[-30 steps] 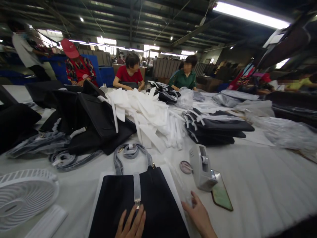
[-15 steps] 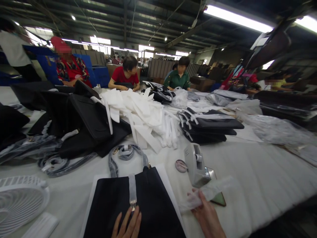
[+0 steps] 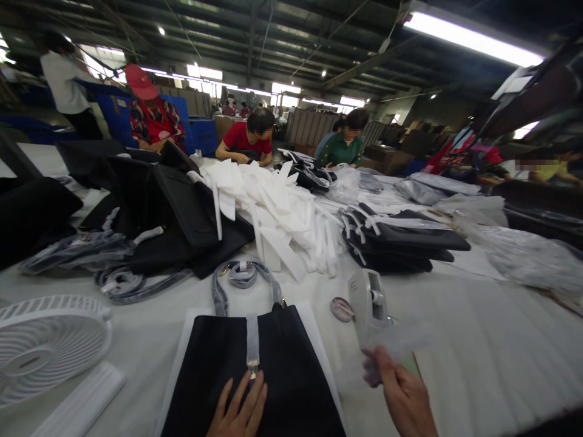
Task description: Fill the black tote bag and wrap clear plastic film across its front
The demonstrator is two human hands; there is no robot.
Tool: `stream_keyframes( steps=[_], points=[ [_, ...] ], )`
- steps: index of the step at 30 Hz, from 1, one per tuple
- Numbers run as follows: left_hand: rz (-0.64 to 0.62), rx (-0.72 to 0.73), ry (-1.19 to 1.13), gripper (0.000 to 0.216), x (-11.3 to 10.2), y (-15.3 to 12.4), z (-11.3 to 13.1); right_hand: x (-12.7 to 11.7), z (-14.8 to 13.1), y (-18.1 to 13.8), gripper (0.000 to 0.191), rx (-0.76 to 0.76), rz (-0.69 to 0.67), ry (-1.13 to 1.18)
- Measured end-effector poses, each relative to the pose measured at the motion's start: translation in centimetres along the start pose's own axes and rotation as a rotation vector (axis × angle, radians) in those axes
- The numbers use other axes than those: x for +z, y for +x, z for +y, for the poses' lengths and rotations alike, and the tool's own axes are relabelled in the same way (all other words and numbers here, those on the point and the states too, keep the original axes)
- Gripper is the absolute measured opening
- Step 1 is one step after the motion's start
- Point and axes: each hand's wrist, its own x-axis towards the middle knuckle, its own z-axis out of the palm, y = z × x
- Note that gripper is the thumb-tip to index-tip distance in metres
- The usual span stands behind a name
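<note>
A black handbag lies flat before me on a white sheet, its wrapped grey strap looped above it. Down its middle runs a pale wrapped tab ending in a small metal clasp. My left hand rests on the bag with fingers spread, the tips by that clasp. To the right of the bag, my right hand pinches a thin translucent plastic sheet. Just beyond it stands a grey tape dispenser, with a small round dish at its left.
A white fan lies at the left. Black bags and a heap of white foam strips fill the middle back. Several stacked black bags and clear plastic bags lie right. Co-workers sit across the table.
The view has swung a little left, so everything sits further right. My right hand has turned and lifted the plastic sheet slightly. My left hand stays on the bag.
</note>
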Motion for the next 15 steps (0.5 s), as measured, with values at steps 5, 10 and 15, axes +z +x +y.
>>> stream_keyframes(
  steps=[5, 10, 15],
  points=[
    [-0.086, -0.052, -0.101, 0.068, -1.8, 0.7, -0.4, -0.6, -6.1, -0.5, 0.045, -0.907, 0.111, -0.529],
    [-0.132, -0.127, -0.270, 0.075, -2.3, 0.7, -0.5, 1.9, -10.5, -1.0, 0.039, -1.120, -0.182, -0.550],
    [-0.208, -0.153, -0.351, 0.078, -2.1, 0.4, -0.7, 6.9, -12.0, -2.8, 0.033, -1.173, -0.692, -0.474]
  ],
)
